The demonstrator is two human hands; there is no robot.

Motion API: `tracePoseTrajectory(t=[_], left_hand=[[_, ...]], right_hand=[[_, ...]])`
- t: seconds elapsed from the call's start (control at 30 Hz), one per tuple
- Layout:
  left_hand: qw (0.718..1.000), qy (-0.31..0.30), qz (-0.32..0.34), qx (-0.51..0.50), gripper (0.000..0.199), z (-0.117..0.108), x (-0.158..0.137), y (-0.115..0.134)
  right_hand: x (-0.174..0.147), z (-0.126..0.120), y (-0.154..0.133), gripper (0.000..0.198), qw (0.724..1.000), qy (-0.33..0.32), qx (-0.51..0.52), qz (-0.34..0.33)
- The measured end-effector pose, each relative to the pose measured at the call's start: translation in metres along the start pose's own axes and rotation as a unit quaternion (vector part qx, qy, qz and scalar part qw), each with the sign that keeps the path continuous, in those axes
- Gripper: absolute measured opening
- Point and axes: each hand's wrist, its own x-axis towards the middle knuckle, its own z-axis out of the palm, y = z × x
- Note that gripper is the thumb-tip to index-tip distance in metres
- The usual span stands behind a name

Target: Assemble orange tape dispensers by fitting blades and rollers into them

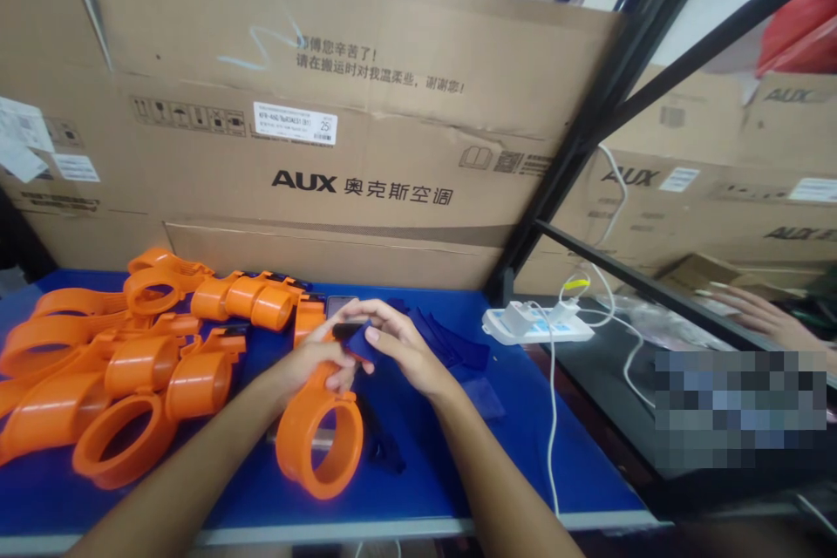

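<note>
While both hands meet over the middle of the blue table (418, 488), an orange ring-shaped plastic part (319, 443) stands tilted on the table surface just below them, its open hoop facing the camera and its upper arm running up into the left hand (320, 359); that hand's fingers are curled around the top of the part, grasping it; the right hand (400, 347) pinches a small dark blue strap (364, 342) between thumb and fingertips, right against the top of the orange part, so the two hands touch; a dark strap (383, 445) trails down on the table just beside the ring; more blue strap pieces (458, 353) lie spread on the table to the right of the hands; to the left sits a heap of like orange parts (124, 357), some lying flat, some stacked; a white power strip (540, 327) with plugs and white cables rests near the table's right edge; large cardboard boxes (353, 131) printed AUX stand behind; far right, another person's hand (762, 314) rests on a neighbouring surface beyond a black metal frame (588, 131).
</note>
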Motion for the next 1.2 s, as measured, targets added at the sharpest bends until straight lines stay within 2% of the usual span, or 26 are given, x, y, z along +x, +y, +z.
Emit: tracePoseTrajectory(t=[0.13,0.3,0.37,0.47,0.6,0.8,0.9,0.97,1.03,1.13,1.2], left_hand=[[0.999,0.04,-0.032,0.015,0.09,0.006,-0.002,0.0],[0.999,0.032,-0.001,0.012,0.084,0.013,0.0,0.004],[0.999,0.045,0.006,0.023,0.077,0.015,0.002,0.004],[0.994,0.086,0.027,0.062,0.068,0.014,0.006,0.002],[0.988,0.115,0.045,0.095,0.068,0.011,0.01,0.0],[0.986,0.129,0.055,0.093,0.071,0.016,0.009,0.002],[0.984,0.146,0.082,0.061,0.064,0.019,0.007,0.007],[0.98,0.171,0.104,0.015,0.059,0.019,0.005,0.013],[0.971,0.199,0.128,-0.036,0.056,0.017,0.004,0.021],[0.954,0.233,0.165,-0.095,0.052,0.014,0.003,0.031],[0.946,0.248,0.179,-0.111,0.052,0.014,0.003,0.034]], right_hand=[[-0.001,0.002,0.0,0.047,0.999,0.046,-0.012,-0.009],[0.003,0.0,0.006,0.039,0.984,0.158,-0.084,-0.024],[0.004,-0.001,0.01,0.039,0.978,0.179,-0.104,-0.026],[0.005,-0.001,0.012,0.038,0.979,0.175,-0.107,-0.017],[0.004,0.002,0.009,0.038,0.983,0.158,-0.088,-0.007],[0.004,0.004,0.005,0.037,0.986,0.146,-0.073,-0.009],[0.006,-0.003,0.006,0.034,0.976,0.179,-0.116,-0.03],[0.006,-0.013,0.008,0.038,0.955,0.227,-0.189,-0.037],[0.003,-0.024,0.01,0.035,0.904,0.267,-0.335,-0.012],[-0.003,-0.037,0.014,0.027,0.769,0.263,-0.575,0.098],[-0.006,-0.04,0.018,0.03,0.699,0.235,-0.654,0.171]])
